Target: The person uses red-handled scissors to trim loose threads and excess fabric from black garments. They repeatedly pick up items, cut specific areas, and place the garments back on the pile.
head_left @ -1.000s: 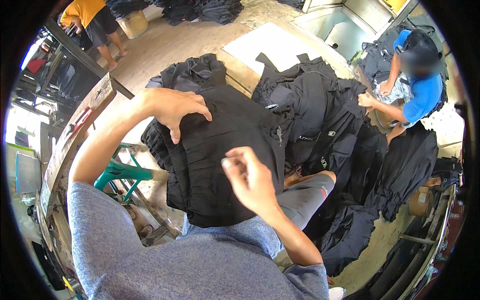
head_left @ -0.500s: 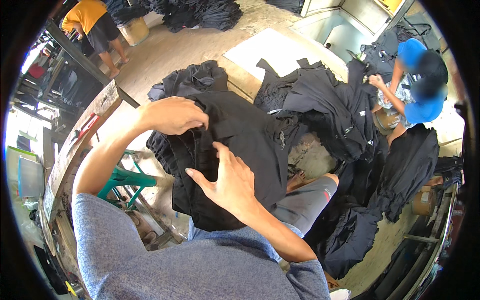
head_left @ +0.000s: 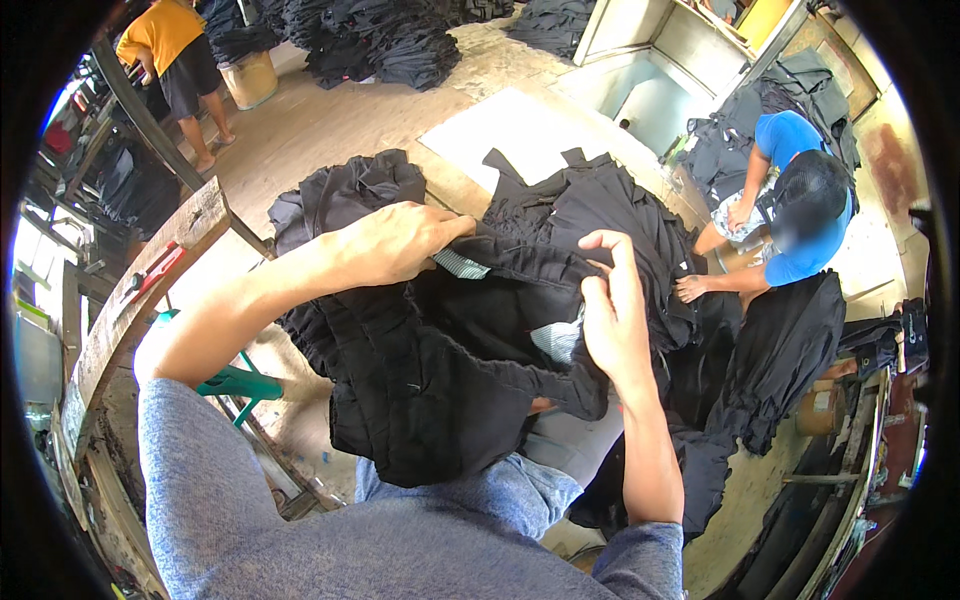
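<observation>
Across my lap lie black pants, with the waist opening spread toward me. My left hand pinches the far edge of the waistband on its left side, fingertips partly hidden by the cloth. At the right end of the waistband, my right hand grips the edge between thumb and fingers. Two pale striped patches of cloth show inside, one beside each hand. Beneath and beyond the pants, more black garments are heaped.
A large black clothing pile spreads ahead and to the right, where a co-worker in blue sits. A wooden bench holding a red-handled tool curves along my left, near a green stool. Another person bends at far left.
Both hands have moved apart and the waistband is now stretched between them, exposing the striped patches. My right hand went right and up. The co-worker in blue has lowered their arms.
</observation>
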Demonstrator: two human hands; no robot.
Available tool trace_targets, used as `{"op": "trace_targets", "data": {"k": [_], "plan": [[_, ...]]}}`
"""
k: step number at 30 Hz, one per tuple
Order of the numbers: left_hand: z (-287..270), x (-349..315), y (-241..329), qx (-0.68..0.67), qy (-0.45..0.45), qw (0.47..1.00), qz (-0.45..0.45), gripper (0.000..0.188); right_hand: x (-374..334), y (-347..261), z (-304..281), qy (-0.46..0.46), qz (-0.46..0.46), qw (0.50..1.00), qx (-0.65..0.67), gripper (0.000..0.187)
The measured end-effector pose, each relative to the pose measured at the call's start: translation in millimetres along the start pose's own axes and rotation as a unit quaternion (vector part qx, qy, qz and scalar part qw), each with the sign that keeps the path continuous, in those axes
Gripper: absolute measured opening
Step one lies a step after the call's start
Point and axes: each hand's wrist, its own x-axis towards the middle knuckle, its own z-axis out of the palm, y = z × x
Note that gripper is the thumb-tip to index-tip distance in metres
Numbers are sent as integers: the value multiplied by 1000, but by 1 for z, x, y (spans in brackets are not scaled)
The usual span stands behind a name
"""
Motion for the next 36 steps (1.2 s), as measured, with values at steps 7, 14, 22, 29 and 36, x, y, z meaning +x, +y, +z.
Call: {"op": "trace_targets", "data": {"k": [7,14,22,29,36], "plan": [[-11,8,-1,4,89,996,14,50,13,-12,-11,25,-34,997,-57,38],[-46,0,2,-126,0,992,0,46,17,-10,-14,9,-44,997,-61,38],[-56,0,-4,-170,-147,974,6,57,14,-8,-17,-4,-30,996,-81,41],[-43,39,23,-37,-80,995,46,72,26,-14,-6,-45,-106,986,-124,46],[-52,146,-78,78,69,995,3,44,30,-29,6,106,-247,927,-262,56]]}}
